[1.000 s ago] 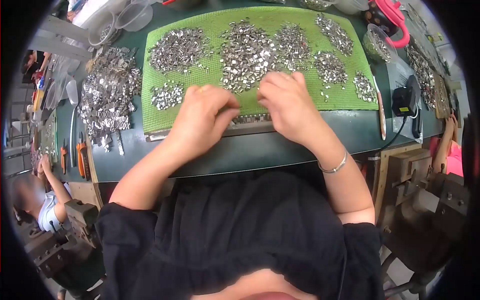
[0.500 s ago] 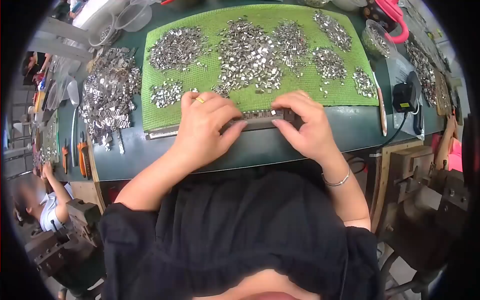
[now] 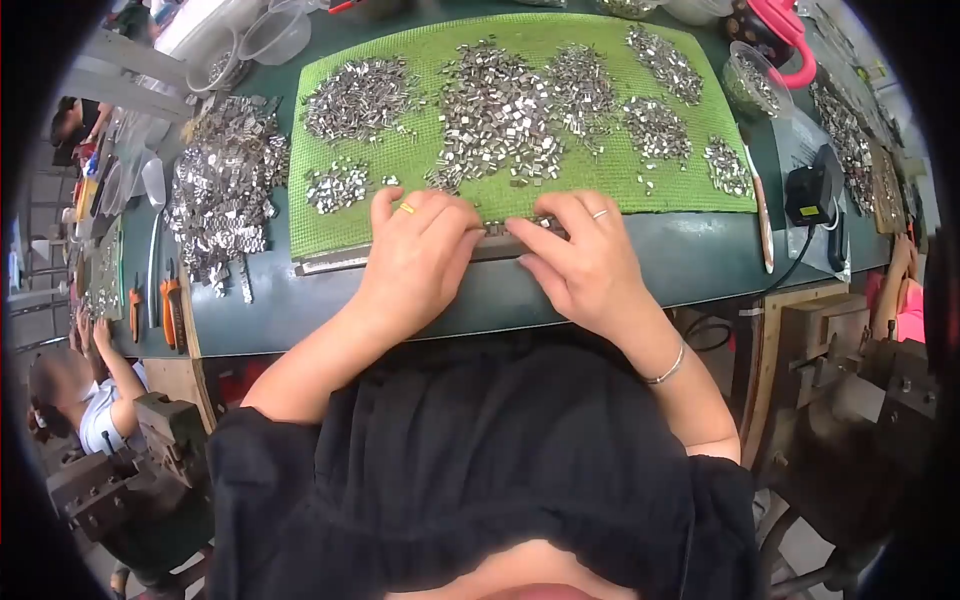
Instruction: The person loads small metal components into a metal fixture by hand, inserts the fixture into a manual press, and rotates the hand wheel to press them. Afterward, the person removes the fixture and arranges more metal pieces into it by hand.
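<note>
OK, L hand (image 3: 415, 250) and R hand (image 3: 592, 258) are sitting near each other but apart, both touching the narrow metal bar (image 3: 335, 264) along the mat's near edge. L fingers are curling over the bar; can't tell if they're pinching anything. R index is reaching onto the bar's top, w/ R thumb sitting apart from it on the near side; can't tell if R hand is gripping a pc. Small metal pcs (image 3: 495, 229) are showing on the bar btwn the hands. Just beyond, the green mat (image 3: 425, 160) is carrying several piles of loose bits, the biggest pile (image 3: 500, 115) lying mid-mat, a smaller pile (image 3: 338, 187) near left. Left of the mat, a heap of linked metal strips (image 3: 220, 190) is lying on the dark table (image 3: 690, 255), w/ orange-handled pliers (image 3: 167, 300) nearer. Far right, a clear tub (image 3: 750, 85) is holding more bits; nearer, a black adapter (image 3: 806, 200) is resting. A co-worker's hands (image 3: 103, 333) are showing at left, another person's arm (image 3: 893, 290) at right.
</note>
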Demonstrator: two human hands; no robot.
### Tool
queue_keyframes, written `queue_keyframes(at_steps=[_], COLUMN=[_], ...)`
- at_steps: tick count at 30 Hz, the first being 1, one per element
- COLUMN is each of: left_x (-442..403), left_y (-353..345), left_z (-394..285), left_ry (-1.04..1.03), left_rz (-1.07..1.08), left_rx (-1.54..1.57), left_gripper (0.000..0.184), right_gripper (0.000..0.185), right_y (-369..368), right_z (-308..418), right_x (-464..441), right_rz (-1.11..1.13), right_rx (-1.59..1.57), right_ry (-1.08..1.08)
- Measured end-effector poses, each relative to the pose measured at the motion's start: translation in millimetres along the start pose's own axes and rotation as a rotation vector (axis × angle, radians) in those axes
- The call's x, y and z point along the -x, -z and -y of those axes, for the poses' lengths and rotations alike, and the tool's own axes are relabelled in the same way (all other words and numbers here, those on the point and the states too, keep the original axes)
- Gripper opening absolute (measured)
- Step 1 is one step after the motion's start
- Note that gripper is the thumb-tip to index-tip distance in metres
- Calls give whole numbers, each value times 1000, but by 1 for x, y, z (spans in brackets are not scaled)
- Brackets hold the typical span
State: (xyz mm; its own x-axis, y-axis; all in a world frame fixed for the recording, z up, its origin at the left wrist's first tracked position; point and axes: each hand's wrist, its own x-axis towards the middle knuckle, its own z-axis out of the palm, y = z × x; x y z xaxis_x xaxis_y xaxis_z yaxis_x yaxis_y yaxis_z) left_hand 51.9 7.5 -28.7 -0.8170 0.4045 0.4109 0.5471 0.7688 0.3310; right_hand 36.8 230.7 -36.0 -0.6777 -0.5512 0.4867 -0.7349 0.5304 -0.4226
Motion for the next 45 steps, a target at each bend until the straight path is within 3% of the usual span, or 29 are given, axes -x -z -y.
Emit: queue_keyframes(at_steps=[6, 14, 24, 28, 36, 39, 42, 45], left_x=[-2, 3, 8, 7, 10, 11, 7, 6], left_y=[1, 8, 2, 0, 1, 3, 5, 6], left_z=[2, 2, -2, -13, -2, -2, -6, -6], left_ry=[43, 52, 87, 205, 220, 244, 260, 270], left_rz=[1, 0, -65, -65, -141, -108, -85, -50], left_rx=[96, 103, 44, 89, 219, 236, 202, 179], left_gripper=[16, 22, 12, 9, 13, 19, 39, 40], right_gripper=[33, 13, 8, 8, 5, 8, 5, 4], right_y=[-3, -3, -2, -5, -7, -12, -11, -12], right_z=[-7, -9, -17, -14, -18, -21, -19, -16], right_x=[3, 1, -6, -3, -30, -39, -45, -48], right_rz=[-84, -150, -99, -146, -115, -22, 11, 52], right_rx=[-88, -153, -320, -238, -59, 112, 176, 203], right_ry=[-45, -105, -254, -204, -182, -124, -76, -61])
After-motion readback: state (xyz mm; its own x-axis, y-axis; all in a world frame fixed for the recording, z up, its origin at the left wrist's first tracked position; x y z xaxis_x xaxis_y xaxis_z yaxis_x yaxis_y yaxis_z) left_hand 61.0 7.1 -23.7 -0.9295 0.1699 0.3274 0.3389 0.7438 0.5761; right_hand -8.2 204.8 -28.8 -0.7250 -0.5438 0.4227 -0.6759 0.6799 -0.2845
